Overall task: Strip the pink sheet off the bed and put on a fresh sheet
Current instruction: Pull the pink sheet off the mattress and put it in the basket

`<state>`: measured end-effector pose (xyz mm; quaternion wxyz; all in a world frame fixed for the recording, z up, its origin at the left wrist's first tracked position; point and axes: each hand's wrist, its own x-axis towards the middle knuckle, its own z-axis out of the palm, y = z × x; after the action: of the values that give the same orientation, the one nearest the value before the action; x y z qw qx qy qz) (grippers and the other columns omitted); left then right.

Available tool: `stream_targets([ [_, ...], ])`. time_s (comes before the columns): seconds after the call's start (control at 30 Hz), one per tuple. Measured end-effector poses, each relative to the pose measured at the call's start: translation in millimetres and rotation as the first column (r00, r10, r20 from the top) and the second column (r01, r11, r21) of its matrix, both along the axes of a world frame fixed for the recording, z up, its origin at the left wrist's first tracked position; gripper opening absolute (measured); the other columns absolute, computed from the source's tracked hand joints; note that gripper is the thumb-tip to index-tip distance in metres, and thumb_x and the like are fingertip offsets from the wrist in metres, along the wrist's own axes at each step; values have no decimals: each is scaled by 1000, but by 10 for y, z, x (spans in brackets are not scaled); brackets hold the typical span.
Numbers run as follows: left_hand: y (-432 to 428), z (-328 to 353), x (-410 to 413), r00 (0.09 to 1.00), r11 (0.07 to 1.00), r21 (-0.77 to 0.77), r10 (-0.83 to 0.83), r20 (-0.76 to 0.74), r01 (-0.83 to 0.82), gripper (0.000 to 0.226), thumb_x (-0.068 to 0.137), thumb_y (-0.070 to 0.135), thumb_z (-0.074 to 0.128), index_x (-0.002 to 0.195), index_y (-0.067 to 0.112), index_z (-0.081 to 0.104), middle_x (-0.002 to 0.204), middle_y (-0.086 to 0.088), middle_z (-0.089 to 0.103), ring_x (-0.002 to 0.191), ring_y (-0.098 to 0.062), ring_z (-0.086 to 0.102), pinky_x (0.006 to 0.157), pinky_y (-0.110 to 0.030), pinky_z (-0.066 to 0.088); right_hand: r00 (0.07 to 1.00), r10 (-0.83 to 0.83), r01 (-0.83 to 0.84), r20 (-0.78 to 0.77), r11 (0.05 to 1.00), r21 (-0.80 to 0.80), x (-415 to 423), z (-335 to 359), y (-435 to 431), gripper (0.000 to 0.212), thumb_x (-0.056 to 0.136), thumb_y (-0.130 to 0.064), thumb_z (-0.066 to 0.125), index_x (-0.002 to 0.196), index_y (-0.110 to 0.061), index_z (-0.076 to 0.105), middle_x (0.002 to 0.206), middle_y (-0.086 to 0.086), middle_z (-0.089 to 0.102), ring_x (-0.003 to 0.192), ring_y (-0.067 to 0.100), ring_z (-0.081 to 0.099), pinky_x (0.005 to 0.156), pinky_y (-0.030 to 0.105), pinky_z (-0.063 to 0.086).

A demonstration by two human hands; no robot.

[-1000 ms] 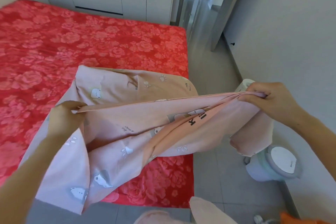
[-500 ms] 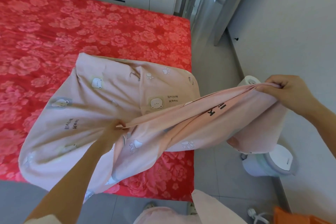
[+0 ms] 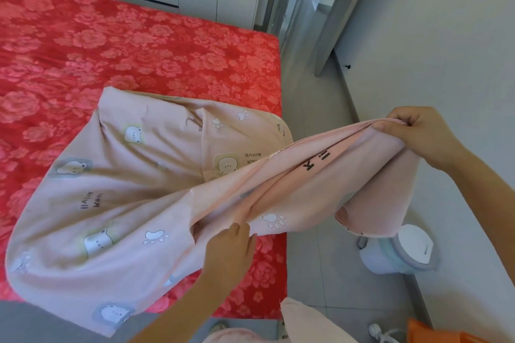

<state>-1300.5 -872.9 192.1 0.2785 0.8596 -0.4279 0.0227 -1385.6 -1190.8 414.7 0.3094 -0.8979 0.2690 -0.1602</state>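
My left hand (image 3: 228, 248) has slid inward to 6 o'clock and grips a fold; my right hand (image 3: 418, 139) pinches the bunched edge at 3 o'clock. The pink sheet (image 3: 125, 203) drapes over the bed (image 3: 139, 50); stripping, I judge, is nearly done.

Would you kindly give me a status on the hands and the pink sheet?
Right hand pinches pink sheet edge, raised. Left hand grips it lower. Rest draped on red mattress. Bin near hanging end.
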Motion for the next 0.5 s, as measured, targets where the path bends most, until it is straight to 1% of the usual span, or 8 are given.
stream_targets([
  [0.07,-75,-82,29,959,978,37,209,-190,-206,26,84,33,64,88,7,61,65,-4,58,53,-22,59,50,-26,35,1000,9,-9,6,1000,-12,14,45,30,25,85,-19,70,64,-10,58,63,9,46,60,12,42,49,16,30],
  [0.13,-112,-34,149,837,939,81,336,-431,-335,30,87,38,62,88,8,60,76,-1,62,69,-21,62,61,-18,33,1000,18,-18,7,1000,-20,-2,62,39,26,85,-19,69,64,-10,57,62,8,45,58,10,41,48,14,29],
  [0.2,-151,24,195,696,919,-32,275,-663,-393,25,86,35,64,80,11,59,67,6,59,65,-13,57,54,-10,34,1000,15,-15,6,1000,-15,-29,54,22,26,84,-20,70,63,-11,58,59,1,45,56,8,40,47,13,29],
  [0.23,-168,51,213,673,916,-75,232,-703,-393,23,85,30,66,76,11,59,63,6,57,61,-10,53,55,-8,36,1000,11,-11,9,1000,-10,-45,46,15,26,84,-20,70,63,-12,58,56,-2,44,55,7,40,46,13,29],
  [0.3,-145,139,217,681,932,-147,130,-720,-333,19,85,22,68,72,11,60,59,6,53,55,-6,45,56,-9,36,1000,6,-6,13,1000,-8,-73,17,-8,28,84,-19,70,60,-15,57,53,-6,43,53,6,39,46,13,29],
  [0.4,49,241,213,653,940,-239,-22,-757,-245,20,83,16,68,67,27,64,57,14,55,57,-1,48,59,-13,37,1000,-6,6,8,1000,18,-109,-7,-38,30,84,-19,70,58,-18,57,52,-7,42,51,5,38,46,13,28],
  [0.47,364,259,265,732,917,-324,-56,-679,-231,25,78,18,69,69,41,67,62,22,59,64,4,52,63,-9,37,1000,-13,13,0,1000,26,-172,-13,-64,28,84,-18,70,58,-17,58,52,-8,43,52,5,38,46,12,28],
  [0.5,550,233,330,816,918,-340,-32,-578,-205,19,75,23,66,72,42,69,65,22,60,67,4,53,63,-9,38,1000,-10,10,-13,1000,20,-216,-22,-73,27,84,-17,71,60,-14,59,54,-5,44,54,6,39,47,12,28],
])
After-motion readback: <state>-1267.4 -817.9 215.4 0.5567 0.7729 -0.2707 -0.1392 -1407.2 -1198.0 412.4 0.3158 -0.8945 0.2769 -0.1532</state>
